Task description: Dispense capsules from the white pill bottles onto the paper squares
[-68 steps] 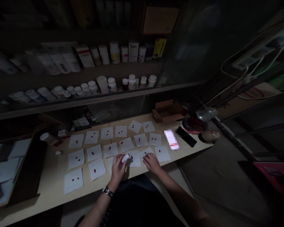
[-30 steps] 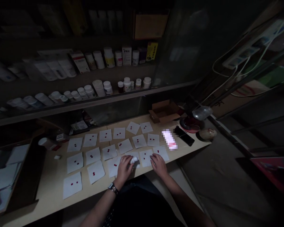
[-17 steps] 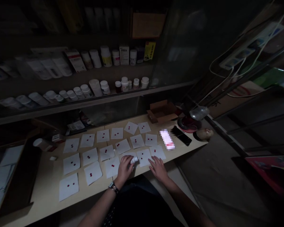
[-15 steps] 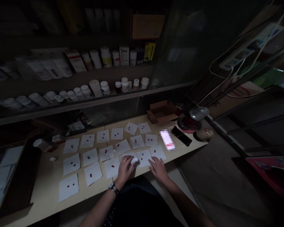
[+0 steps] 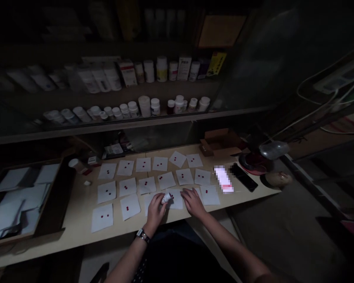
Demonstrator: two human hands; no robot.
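Bottle (image 5: 166,197): small, white, held tipped in left hand (image 5: 155,209), mouth end pointing right and down over paper (image 5: 175,199) at near edge of counter; fingers wrapped round its body, only top part showing.

Paper under bottle: white square, flat, red pills (image 5: 172,196) on it, just beside bottle mouth; part covered by both hands.

Right hand (image 5: 192,201): flat, palm down, fingers spread, on same row of papers, just right of bottle, touching paper; holds nothing visible.
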